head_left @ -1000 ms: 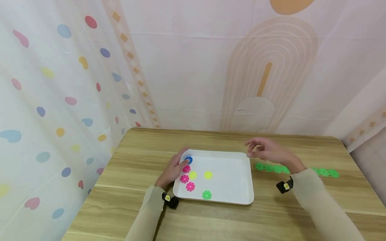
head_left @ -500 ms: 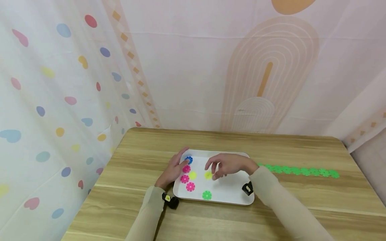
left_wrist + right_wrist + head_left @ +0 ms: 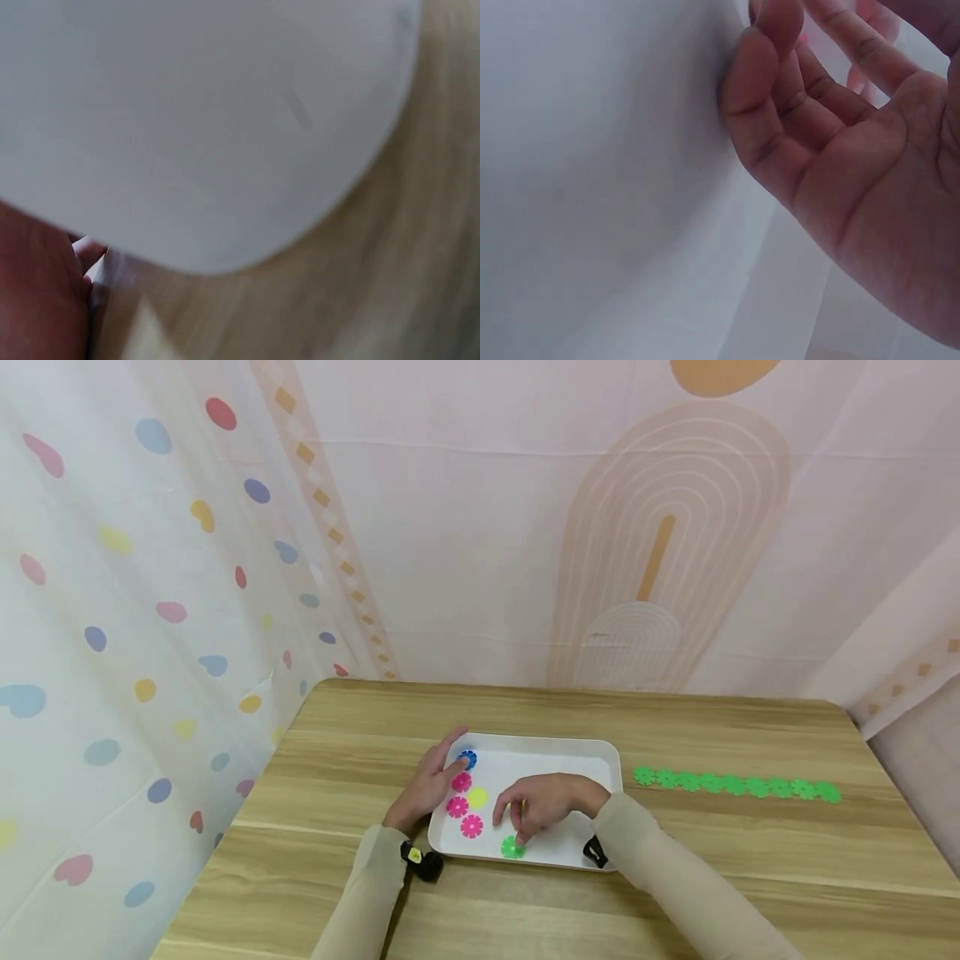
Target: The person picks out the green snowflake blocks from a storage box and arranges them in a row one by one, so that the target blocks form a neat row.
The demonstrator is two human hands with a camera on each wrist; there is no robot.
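Observation:
My left hand [image 3: 427, 787] grips the left side of a white tray [image 3: 562, 752], the thumb over the rim by a blue snowflake disc [image 3: 468, 760]. The left wrist view shows mostly the tray's white wall [image 3: 187, 135]. Over the tray's middle, my right hand [image 3: 551, 802] reaches down with bent fingers. Its thumb tip is at a green snowflake disc [image 3: 512, 847] near the front rim. In the right wrist view the fingers [image 3: 754, 82] are curled close to the white surface, and no disc shows between them.
Pink snowflake discs [image 3: 472, 826] and a yellow disc [image 3: 477, 797] lie in the tray's left part. Several green discs form a straight row [image 3: 735, 785] on the wooden table [image 3: 750, 860], right of the tray. A patterned curtain [image 3: 465, 568] hangs behind.
My right hand has moved left from beside the green row into the tray, then down toward the front green disc. It now covers the second yellow disc's spot. The left hand stays put.

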